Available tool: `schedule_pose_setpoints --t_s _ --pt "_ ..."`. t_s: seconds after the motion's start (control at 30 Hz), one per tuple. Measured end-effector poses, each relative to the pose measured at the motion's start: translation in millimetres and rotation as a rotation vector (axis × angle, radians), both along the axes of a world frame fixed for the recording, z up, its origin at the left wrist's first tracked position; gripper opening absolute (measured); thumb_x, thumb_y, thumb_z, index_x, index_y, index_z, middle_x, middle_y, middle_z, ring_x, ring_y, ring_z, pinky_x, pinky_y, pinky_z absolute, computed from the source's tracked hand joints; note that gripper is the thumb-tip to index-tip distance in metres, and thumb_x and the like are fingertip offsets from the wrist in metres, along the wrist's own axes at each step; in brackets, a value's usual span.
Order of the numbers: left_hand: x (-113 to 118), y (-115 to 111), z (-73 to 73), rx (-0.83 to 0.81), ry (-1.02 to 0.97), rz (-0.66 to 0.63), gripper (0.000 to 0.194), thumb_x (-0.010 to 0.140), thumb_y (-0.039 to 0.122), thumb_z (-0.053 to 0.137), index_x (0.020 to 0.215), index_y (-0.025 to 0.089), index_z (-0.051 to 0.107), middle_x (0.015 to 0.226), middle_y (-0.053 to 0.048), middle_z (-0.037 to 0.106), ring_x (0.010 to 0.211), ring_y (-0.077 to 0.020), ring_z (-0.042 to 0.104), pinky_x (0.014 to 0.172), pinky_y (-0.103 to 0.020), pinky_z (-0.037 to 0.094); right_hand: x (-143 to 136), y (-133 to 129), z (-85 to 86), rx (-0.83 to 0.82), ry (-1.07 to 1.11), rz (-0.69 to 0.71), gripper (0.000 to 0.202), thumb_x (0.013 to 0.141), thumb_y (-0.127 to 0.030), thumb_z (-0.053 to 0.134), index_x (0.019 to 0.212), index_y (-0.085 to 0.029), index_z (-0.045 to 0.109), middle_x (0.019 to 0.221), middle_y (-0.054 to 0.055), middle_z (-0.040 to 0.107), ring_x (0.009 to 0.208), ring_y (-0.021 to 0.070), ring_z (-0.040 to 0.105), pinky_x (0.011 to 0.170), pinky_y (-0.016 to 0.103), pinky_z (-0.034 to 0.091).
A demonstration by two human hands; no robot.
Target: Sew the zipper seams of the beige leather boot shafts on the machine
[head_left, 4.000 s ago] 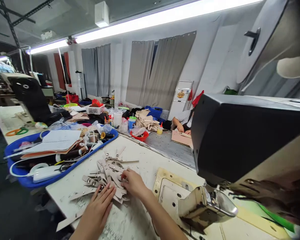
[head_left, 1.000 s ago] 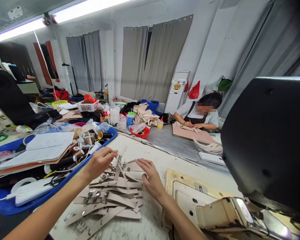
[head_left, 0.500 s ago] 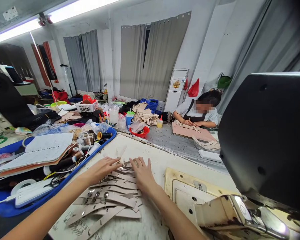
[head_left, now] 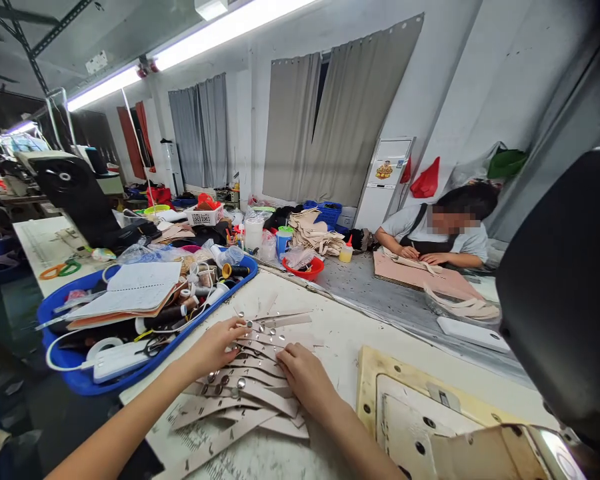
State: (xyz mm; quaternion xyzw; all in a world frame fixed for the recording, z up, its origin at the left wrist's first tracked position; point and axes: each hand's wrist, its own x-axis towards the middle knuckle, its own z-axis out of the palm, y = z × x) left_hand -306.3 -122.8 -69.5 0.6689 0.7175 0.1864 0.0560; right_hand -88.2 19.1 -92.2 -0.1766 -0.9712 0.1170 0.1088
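Observation:
A pile of beige strips (head_left: 265, 402) with round metal snaps and small slits lies overlapped on the white worktable. My left hand (head_left: 219, 347) is at the far left of the pile, its thumb and fingers closed on strip ends near a snap. On the right side my right hand (head_left: 307, 377) has its fingers bent and together, gripping the strips' edge. What lies under the fingertips of both hands is partly hidden. Beyond the fingers, several thin strips (head_left: 293, 320) with shiny snaps lie fanned out.
Left stands a blue tray (head_left: 253, 267) of thread spools, a notebook (head_left: 140, 283) and a white power strip (head_left: 120, 360). A sewing machine bed (head_left: 370, 373) and its dark head (head_left: 565, 287) are at right. Across the table, a person works at a pink board (head_left: 405, 273).
The view has turned left, so the scene sits farther right. My right hand's spread fingers have drawn together and back toward me. Snaps at the pile's far end now show.

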Motion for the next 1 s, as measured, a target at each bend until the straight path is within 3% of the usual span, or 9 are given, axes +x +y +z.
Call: schedule_pose_setpoints --t_s 0.17,0.3,0.47,0.67,0.87,1.0 --pt "3.0 1.6 8.2 -0.019 -0.030 -0.017 0.019 0.096 0.030 0.063 0.110 0.018 0.067 0.115 -0.006 0.065 0.109 -0.0228 0.061 0.101 -0.048 0.049 -5.4 6.7 -1.8 0.006 -0.039 -0.007 0.012 0.099 -0.022 0.064 0.107 -0.015 0.068 0.114 0.006 0.068 0.106 0.0203 0.066 0.093 0.042 0.057" --pt "-5.3 16.3 4.6 0.015 -0.055 0.039 0.022 0.101 0.034 0.056 0.108 0.015 0.064 0.109 -0.006 0.065 0.101 -0.0204 0.063 0.094 -0.043 0.052 -16.6 19.7 4.0 -0.102 -0.030 -0.061 0.019 0.101 -0.031 0.061 0.111 -0.015 0.066 0.107 0.005 0.069 0.096 0.0182 0.068 0.087 0.039 0.058" --pt "-15.6 34.0 9.5 -0.102 -0.030 -0.021 0.024 0.096 0.038 0.065 0.104 0.015 0.068 0.102 -0.005 0.069 0.098 -0.0204 0.065 0.093 -0.043 0.053 -18.1 34.6 14.7 -0.241 -0.022 -0.108 0.025 0.101 -0.036 0.060 0.114 -0.015 0.065 0.105 0.005 0.069 0.094 0.0187 0.069 0.087 0.040 0.058" --pt "-20.1 43.6 19.6 -0.187 -0.061 -0.012 0.030 0.100 0.043 0.058 0.096 0.015 0.067 0.096 -0.005 0.069 0.093 -0.0184 0.065 0.092 -0.041 0.053 -1.2 34.0 8.3 -0.401 -0.105 -0.118 0.024 0.101 -0.036 0.061 0.095 -0.014 0.068 0.091 0.002 0.071 0.084 0.0153 0.069 0.079 0.034 0.059" --pt "-31.8 71.8 21.9 -0.319 -0.148 0.167 0.036 0.100 0.046 0.056 0.087 0.013 0.065 0.080 0.000 0.065 0.075 -0.0149 0.065 0.076 -0.033 0.056 14.7 27.9 8.2 -0.245 -0.138 -0.357 0.024 0.099 -0.037 0.064 0.089 -0.015 0.068 0.090 0.002 0.071 0.088 0.0168 0.069 0.085 0.038 0.057" --pt "-35.7 91.5 21.4 -0.413 -0.167 0.241 0.033 0.101 0.043 0.057 0.095 0.012 0.066 0.084 -0.001 0.067 0.075 -0.0143 0.066 0.072 -0.032 0.058 8.5 39.0 22.7 -0.122 -0.010 -0.368 0.019 0.100 -0.033 0.062 0.092 -0.016 0.068 0.096 0.003 0.070 0.097 0.0184 0.067 0.092 0.041 0.055"
